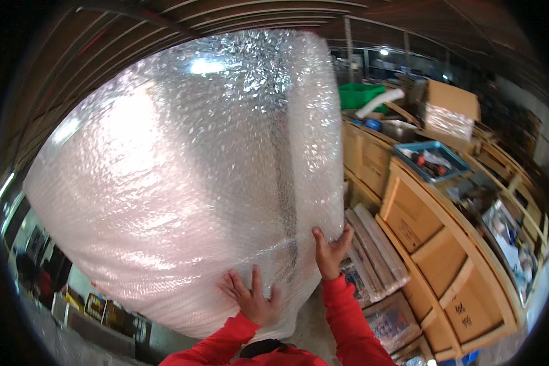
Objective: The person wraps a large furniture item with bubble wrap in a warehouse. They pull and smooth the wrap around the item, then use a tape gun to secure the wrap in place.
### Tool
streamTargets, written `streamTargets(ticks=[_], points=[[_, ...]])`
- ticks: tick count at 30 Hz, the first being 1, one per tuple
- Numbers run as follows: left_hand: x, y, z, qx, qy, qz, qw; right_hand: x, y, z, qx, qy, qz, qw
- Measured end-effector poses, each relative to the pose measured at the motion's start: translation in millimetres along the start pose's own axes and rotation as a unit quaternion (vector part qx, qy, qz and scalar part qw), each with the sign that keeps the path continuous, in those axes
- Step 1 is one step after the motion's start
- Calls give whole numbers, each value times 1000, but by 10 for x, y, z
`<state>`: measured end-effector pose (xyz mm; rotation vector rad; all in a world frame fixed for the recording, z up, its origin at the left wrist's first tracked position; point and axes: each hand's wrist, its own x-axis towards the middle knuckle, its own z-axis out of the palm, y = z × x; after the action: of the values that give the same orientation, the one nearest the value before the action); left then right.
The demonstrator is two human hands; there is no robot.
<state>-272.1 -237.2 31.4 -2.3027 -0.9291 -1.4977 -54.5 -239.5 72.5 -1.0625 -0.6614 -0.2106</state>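
Observation:
A huge bundle covered in clear bubble wrap (226,183) rises in front of me, higher than my hands; what is inside is hidden. My left hand (256,302) lies against the lower part of the wrap, fingers spread and slightly blurred. At the lower right edge, my right hand (330,255) takes hold of the bubble wrap, its thumb on the front and its fingers round the side. A thick vertical band of the wrap runs up from there to the top. Red sleeves cover both my forearms.
Right of the bundle stand wooden crates (445,268), with long wrapped pieces (378,250) leaning beside them. A blue tray (433,161) of tools, a green bin (360,96) and a cardboard box (450,107) sit further back. Boxes (107,312) stand at the lower left.

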Motion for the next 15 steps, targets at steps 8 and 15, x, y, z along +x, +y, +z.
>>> streamTargets(ticks=[8,15], points=[[753,269,671,-322,-112,-54,939,-138,755,1074,191,-117,79,971],[1012,586,1278,-155,-89,-176,968,602,924,544,372,-325,385,780]])
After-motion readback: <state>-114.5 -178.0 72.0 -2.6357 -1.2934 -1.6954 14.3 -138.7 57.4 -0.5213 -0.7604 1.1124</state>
